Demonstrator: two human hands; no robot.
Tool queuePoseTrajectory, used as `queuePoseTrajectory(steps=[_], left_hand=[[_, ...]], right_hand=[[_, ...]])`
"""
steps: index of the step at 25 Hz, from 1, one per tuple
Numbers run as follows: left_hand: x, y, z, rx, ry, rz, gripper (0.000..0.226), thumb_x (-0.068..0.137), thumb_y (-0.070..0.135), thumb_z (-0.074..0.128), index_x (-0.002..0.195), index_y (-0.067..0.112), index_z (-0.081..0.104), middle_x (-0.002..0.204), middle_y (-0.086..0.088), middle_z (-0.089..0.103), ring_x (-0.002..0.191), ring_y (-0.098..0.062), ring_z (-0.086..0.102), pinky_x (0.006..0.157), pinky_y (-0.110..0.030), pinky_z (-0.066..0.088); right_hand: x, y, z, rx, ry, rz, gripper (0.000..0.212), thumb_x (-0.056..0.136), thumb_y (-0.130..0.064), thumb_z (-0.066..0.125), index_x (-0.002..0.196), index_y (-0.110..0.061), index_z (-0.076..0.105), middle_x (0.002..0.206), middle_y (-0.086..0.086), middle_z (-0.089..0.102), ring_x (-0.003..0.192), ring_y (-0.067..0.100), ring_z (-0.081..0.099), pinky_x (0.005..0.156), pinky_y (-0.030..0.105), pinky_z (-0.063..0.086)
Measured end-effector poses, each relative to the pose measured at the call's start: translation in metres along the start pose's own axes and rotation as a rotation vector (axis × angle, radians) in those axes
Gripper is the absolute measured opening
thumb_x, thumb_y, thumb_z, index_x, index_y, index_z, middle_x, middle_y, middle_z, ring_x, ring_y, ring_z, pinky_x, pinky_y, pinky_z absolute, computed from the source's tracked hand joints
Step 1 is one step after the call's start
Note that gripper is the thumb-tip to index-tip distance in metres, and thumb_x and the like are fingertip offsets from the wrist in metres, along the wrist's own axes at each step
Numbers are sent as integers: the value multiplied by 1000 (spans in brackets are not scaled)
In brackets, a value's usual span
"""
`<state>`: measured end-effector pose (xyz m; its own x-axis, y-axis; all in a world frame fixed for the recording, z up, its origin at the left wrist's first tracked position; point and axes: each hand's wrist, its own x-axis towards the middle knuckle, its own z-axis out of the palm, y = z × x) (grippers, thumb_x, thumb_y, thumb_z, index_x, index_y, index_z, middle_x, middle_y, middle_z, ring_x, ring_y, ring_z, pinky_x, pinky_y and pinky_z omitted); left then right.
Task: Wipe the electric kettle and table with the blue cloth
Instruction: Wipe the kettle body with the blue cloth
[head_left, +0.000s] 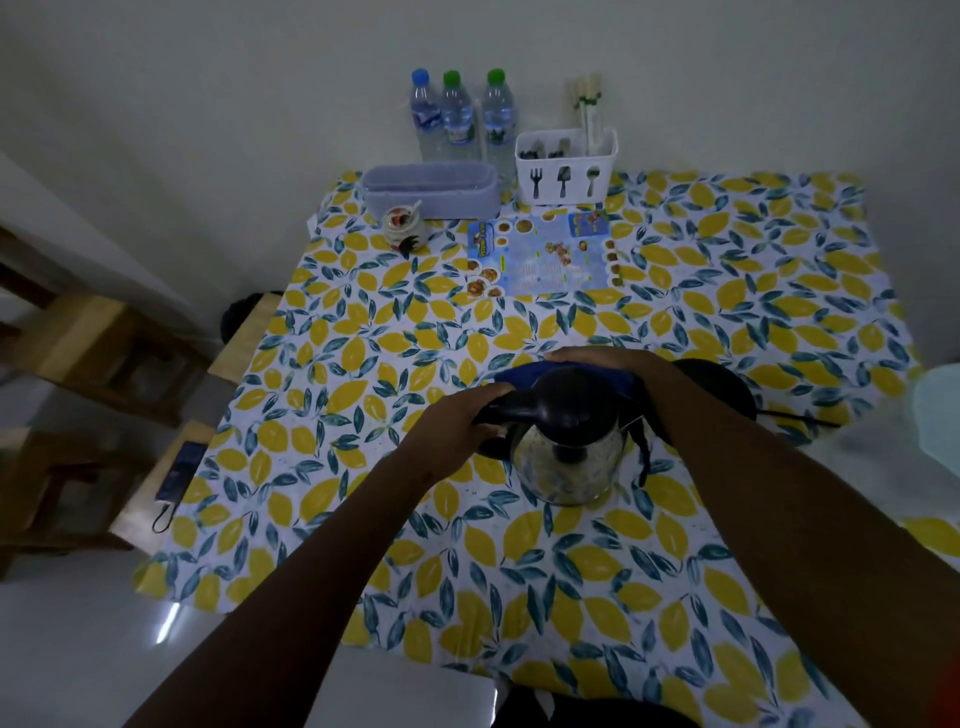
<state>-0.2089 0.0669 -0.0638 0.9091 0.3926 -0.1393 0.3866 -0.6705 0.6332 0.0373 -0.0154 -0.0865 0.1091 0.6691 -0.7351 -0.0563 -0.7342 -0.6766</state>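
A steel electric kettle (563, 467) with a black lid stands on the table (415, 332), which is covered in a lemon-print cloth. My left hand (457, 431) grips the kettle's black handle on its left side. My right hand (597, 361) reaches over the far side of the kettle and presses the blue cloth (519, 375) against it. Most of the blue cloth is hidden behind the lid and under my fingers.
The kettle's black base (719, 387) and cord lie just right of it. At the back stand three water bottles (457, 117), a lilac tub (431, 189), a white cutlery holder (566, 163), a small jar (404, 226) and a menu sheet (540, 252). Wooden stools (171, 467) stand left.
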Motion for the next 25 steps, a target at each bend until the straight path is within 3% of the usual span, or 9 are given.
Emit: queuePoseTrajectory(steps=[4, 5, 8, 10, 13, 16, 18, 21, 25], left_hand=[[0, -2, 1, 22, 7, -12, 50, 94, 12, 56, 141, 18, 41, 142, -11, 51, 128, -28, 48, 102, -35, 37], [1, -1, 2, 19, 11, -15, 50, 94, 10, 56, 141, 18, 42, 141, -11, 52, 127, -28, 49, 101, -34, 38], [-1, -1, 2, 19, 29, 2, 50, 93, 11, 57, 139, 20, 43, 138, -10, 55, 124, -28, 51, 99, -35, 40], [0, -4, 3, 34, 25, -5, 51, 93, 12, 57, 141, 21, 42, 139, -10, 54, 126, -29, 50, 101, -38, 40], [1, -5, 3, 31, 6, 10, 49, 94, 11, 56, 140, 19, 42, 139, -11, 53, 125, -28, 50, 100, -39, 39], [3, -9, 4, 26, -18, 28, 49, 95, 16, 57, 140, 22, 41, 138, -12, 54, 123, -32, 52, 98, -44, 44], [5, -11, 4, 27, -42, 16, 48, 95, 15, 55, 141, 21, 41, 139, -12, 53, 122, -32, 52, 96, -42, 43], [5, -9, 5, 1, -35, 18, 48, 95, 12, 54, 141, 20, 41, 137, -13, 54, 120, -32, 53, 93, -36, 41], [-2, -11, 13, -36, 58, 38, 48, 94, 8, 54, 140, 17, 42, 139, -13, 52, 125, -30, 50, 99, -36, 40]], right_hand=[[0, 41, -1, 297, 112, -114, 52, 97, -40, 46, 143, -19, 37, 155, 5, 31, 136, 29, 39, 106, 39, 36], [-8, 53, 4, 416, 168, -145, 56, 95, -43, 49, 144, -18, 38, 151, 7, 38, 132, 28, 45, 105, 40, 40], [-20, 101, 21, 684, 343, -151, 54, 90, -47, 56, 128, -9, 58, 115, 13, 68, 101, 25, 65, 83, 32, 54], [-21, 124, 45, 748, 533, -136, 58, 88, -52, 54, 127, -10, 57, 117, 12, 67, 100, 24, 65, 89, 37, 54], [-17, 140, 94, 1045, 663, -294, 66, 82, -62, 55, 132, -19, 54, 130, 10, 60, 115, 29, 59, 103, 52, 44], [-18, 125, 146, 1253, 936, -258, 69, 77, -70, 50, 133, -28, 50, 128, 8, 60, 110, 34, 60, 95, 51, 50], [-30, 110, 164, 1271, 1040, -231, 56, 91, -56, 44, 137, -26, 44, 124, 7, 58, 104, 34, 60, 93, 50, 50], [-32, 120, 153, 1245, 1044, -165, 42, 99, -31, 42, 139, -17, 44, 122, 13, 57, 98, 36, 58, 89, 51, 51], [-42, 155, 137, 956, 1013, -128, 36, 93, -30, 50, 124, -12, 59, 116, 16, 64, 96, 34, 62, 81, 48, 54]])
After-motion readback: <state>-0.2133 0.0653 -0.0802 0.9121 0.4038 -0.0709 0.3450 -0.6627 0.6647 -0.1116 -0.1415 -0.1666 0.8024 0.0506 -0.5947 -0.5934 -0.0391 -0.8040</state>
